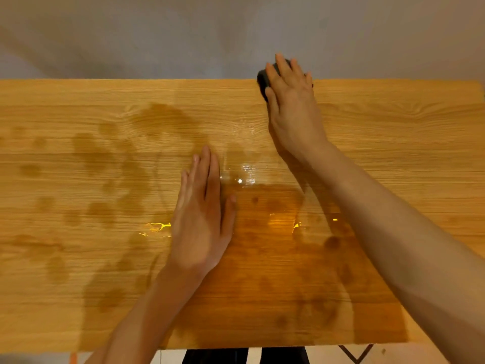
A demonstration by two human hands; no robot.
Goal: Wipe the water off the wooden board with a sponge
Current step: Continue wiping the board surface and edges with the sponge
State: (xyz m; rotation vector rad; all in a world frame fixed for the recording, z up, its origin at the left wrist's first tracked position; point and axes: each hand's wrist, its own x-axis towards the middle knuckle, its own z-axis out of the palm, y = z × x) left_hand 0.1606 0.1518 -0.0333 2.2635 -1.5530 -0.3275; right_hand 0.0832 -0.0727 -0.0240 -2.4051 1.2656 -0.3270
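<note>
Looking down across a wood-grain board (78,311) that fills most of the view, near edge at the bottom, far edge against a pale wall (157,35). Below the near edge, dark cloth and part of a thin metal leg (355,354). On the near half, darker damp patches and blotches, heaviest right of centre and in a scatter to the left. Near the middle, left hand (202,219) lying flat, palm down on the wood, fingers straight and close together, thumb a little apart, holding nothing. Just beyond its fingertips, a glossy film of water (244,174) catching the light, with more bright glints beside the hand on both sides. Farther on, right forearm crossing from the lower right toward the far edge. At that far edge, right of centre, right hand (291,101) pressed palm down over a dark sponge (262,80), fingers slightly spread and draped across its top. Sponge mostly hidden, showing only at the hand's left side and between the fingers, sitting right on the far edge, well apart from the left hand.
</note>
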